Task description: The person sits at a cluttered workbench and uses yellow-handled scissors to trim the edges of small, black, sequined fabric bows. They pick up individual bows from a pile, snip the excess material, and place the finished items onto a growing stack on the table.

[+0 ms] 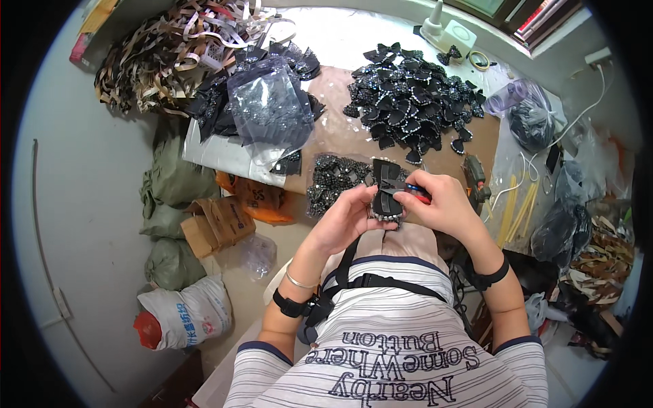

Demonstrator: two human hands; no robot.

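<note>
My left hand (338, 223) is closed on the edge of a black bow (386, 171) trimmed with clear rhinestones, holding it in front of my waist. In my right hand (442, 204) is a pair of pliers (415, 188) with red and blue handles. Their grey pointed jaws lie across the middle of the bow; whether they grip it cannot be made out. Just left of the bow, a clear bag of dark glittering pieces (333, 178) lies at the table's near edge. My right fingers partly cover the handles.
A big heap of black bows (415, 98) covers the table's far right. Clear plastic bags (269, 109) lie over more black pieces at left, beside piled ribbon strips (177, 54). A glue gun (474, 173) and yellow glue sticks (520, 211) are at right. A cardboard box (218, 228) stands on the floor.
</note>
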